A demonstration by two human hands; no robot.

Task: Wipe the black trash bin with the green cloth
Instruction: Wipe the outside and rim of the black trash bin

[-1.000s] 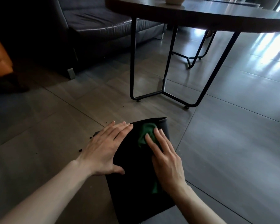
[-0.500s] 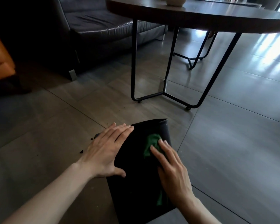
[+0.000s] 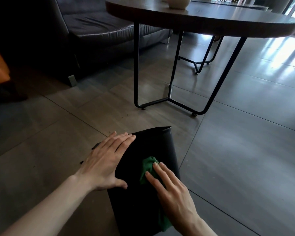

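The black trash bin (image 3: 146,147) lies on its side on the tiled floor, its far end pointing away from me. My left hand (image 3: 107,162) rests flat on the bin's left side, fingers together and extended. My right hand (image 3: 172,189) presses the green cloth (image 3: 149,166) against the bin's upper face. Part of the cloth bunches out past my fingertips and another bit shows below my wrist.
A round dark table (image 3: 203,19) on thin black metal legs (image 3: 136,68) stands just beyond the bin, with a pale bowl (image 3: 177,2) on it. A dark leather sofa (image 3: 99,29) is at the back left. Small dark crumbs (image 3: 94,148) lie on the floor left of the bin.
My right hand has slid the green cloth along the bin towards me, from near the far end to the middle. My left hand has stayed in place.
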